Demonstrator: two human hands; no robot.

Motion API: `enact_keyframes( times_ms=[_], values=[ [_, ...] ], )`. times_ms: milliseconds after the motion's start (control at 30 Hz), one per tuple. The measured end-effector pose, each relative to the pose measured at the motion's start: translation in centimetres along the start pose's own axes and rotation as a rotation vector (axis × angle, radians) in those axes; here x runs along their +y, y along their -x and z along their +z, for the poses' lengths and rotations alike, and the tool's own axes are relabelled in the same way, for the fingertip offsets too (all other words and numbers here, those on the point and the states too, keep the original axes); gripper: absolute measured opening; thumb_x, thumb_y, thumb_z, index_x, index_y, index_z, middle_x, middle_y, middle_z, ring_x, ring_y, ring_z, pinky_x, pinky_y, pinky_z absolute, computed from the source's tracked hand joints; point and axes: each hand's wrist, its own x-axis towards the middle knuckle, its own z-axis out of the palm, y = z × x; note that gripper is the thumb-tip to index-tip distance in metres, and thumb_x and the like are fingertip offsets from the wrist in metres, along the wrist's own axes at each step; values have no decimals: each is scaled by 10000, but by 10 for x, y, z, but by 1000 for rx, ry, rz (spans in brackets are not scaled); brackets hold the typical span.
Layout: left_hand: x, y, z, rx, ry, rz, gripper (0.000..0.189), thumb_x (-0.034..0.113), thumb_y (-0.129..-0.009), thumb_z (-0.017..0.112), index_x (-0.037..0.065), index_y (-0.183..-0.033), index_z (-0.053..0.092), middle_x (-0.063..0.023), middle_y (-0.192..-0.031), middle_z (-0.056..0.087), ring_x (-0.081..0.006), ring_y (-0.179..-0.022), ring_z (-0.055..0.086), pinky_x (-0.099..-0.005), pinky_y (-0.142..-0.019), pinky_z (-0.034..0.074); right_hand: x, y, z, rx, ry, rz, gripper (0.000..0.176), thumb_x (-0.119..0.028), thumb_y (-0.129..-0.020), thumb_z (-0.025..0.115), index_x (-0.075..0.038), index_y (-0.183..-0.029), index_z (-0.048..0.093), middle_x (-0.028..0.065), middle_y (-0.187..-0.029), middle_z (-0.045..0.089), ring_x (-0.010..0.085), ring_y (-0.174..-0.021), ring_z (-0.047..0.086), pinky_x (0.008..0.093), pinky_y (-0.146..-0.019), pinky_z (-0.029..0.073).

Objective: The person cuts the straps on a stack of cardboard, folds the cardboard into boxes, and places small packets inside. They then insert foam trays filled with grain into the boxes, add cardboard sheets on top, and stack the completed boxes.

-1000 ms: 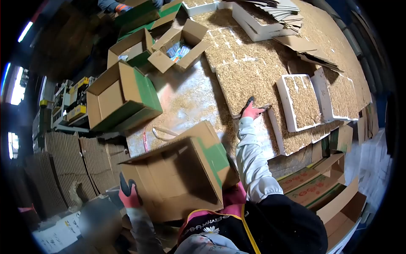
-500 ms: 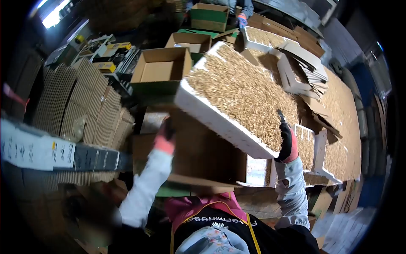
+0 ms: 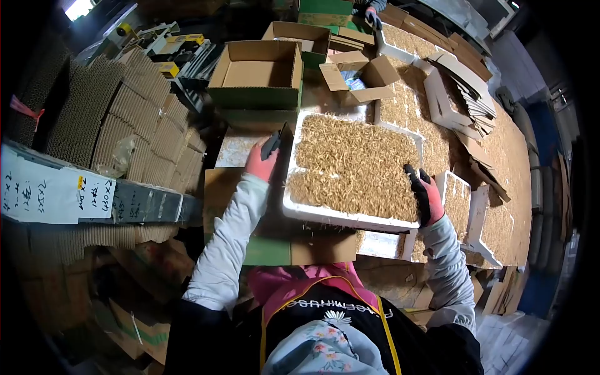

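Observation:
A white foam tray [image 3: 350,220] heaped with small tan, grain-like pieces [image 3: 353,165] is level in front of me, over an open cardboard box [image 3: 325,248]. My right hand [image 3: 427,197], in a pink and black glove, grips the tray's right end. Beside the tray's left end is my left hand [image 3: 264,156], gloved the same way; its fingers point up, with the thumb apart, and hold nothing.
Open boxes [image 3: 255,97] stand behind the tray, with a smaller flapped box [image 3: 356,78] near them. Stacked flat cardboard [image 3: 137,119] and a labelled metal rail [image 3: 144,197] are at left. More filled trays [image 3: 455,203] lie at right. A co-worker's gloved hand [image 3: 373,17] shows at the top.
The tray has gone from tilted to level and come lower and nearer. My left hand has moved up and right, closer to its left end. The flapped box now shows behind it.

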Motion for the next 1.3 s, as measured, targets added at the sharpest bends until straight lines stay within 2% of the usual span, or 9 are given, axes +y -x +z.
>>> enact_keyframes(
  times_ms=[233,367,500,667,767,900,1000,1100,1300],
  values=[
    [4,4,2,-24,-113,109,351,59,-676,532,2,-1021,499,-174,-1018,506,-298,-961,468,-336,-856,348,-5,-3,9,68,-130,-39,212,-188,-775,559,-37,-923,536,-81,-598,402,13,-533,341,180,-454,249],
    [21,11,0,15,308,-109,348,48,-695,523,-1,-1039,503,-168,-1039,499,-267,-991,464,-307,-859,344,27,-6,22,99,-180,-183,396,-48,-755,533,24,-1122,403,44,-902,555,132,-779,514,253,-667,412],
    [13,13,2,-44,-35,-31,393,43,-727,518,19,-1114,454,-153,-1127,451,-198,-1013,456,-259,-844,346,38,3,33,131,917,-336,464,-127,-747,545,53,-1125,343,239,-905,524,322,-840,536,351,-727,421],
    [48,31,14,-21,2,25,430,76,-729,524,27,-1146,429,-178,-1049,499,-211,-936,511,-272,-798,383,31,-9,54,-101,1804,-254,302,-121,-712,487,68,-947,472,133,-741,561,246,-620,578,369,-496,460],
    [71,40,23,-21,-112,71,447,72,-724,529,40,-1157,422,-171,-931,555,-216,-846,556,-288,-746,415,26,-28,63,-451,1791,-552,72,-101,-674,484,-60,-704,535,63,-591,535,213,-572,567,306,-416,430],
    [78,35,17,-45,-178,-97,439,80,-717,548,45,-1140,437,-172,-988,536,-232,-883,546,-302,-752,417,4,-17,85,-450,1449,-821,236,-160,-658,496,-131,-886,547,115,-918,507,222,-682,536,295,-494,445],
    [111,-22,24,111,-423,366,352,78,-711,554,34,-1055,492,-173,-1071,484,-273,-933,515,-311,-791,409,33,-16,84,-443,1265,-819,298,-185,-674,491,-85,-953,517,114,-1023,455,207,-699,518,285,-501,436],
    [147,-123,99,-286,-109,412,337,141,-691,588,47,-1007,521,-138,-962,553,-269,-910,523,-304,-758,422,2,-19,59,-479,1152,-838,324,-205,-686,498,-72,-981,504,112,-1013,457,198,-672,509,296,-520,438],
    [36,-337,312,-724,-1076,562,578,260,-619,613,141,-1151,420,-171,-1093,478,-313,-998,467,-348,-862,371,-11,-55,-61,-65,506,-846,366,-188,-617,651,-61,-932,516,156,-965,511,290,-822,541,349,-630,458]
  ],
)
